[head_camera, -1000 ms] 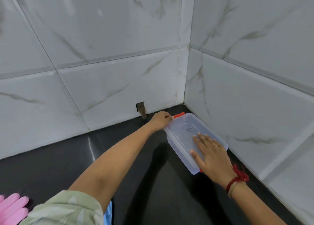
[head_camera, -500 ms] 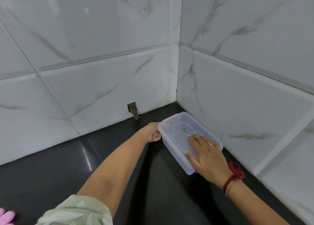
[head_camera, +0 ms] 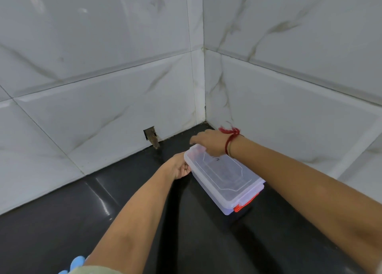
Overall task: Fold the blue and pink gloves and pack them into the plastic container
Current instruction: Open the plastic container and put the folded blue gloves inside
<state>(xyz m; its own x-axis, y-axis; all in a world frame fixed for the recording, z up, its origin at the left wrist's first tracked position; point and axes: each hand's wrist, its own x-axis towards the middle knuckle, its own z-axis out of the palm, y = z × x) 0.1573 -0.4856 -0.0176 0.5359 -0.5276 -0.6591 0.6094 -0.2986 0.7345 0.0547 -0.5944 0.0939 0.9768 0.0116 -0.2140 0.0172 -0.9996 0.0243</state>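
Note:
A clear plastic container (head_camera: pixel 224 178) with its lid on and red latches lies on the black counter near the wall corner. My left hand (head_camera: pixel 180 167) grips its near-left side. My right hand (head_camera: pixel 207 141) reaches over the far end, fingers curled at the far latch; a red thread circles that wrist. A bit of blue glove (head_camera: pixel 76 263) shows at the bottom edge under my left sleeve. The pink gloves are out of view.
The black counter (head_camera: pixel 103 222) meets white marble-tiled walls at the back and right, forming a corner (head_camera: pixel 203 120). A small rough hole (head_camera: pixel 151 134) sits in the back wall just above the counter.
My right hand left the lid top and moved to the container's far end. The container came nearer and turned, its near red latch now showing. The pink glove left view; a blue one appeared.

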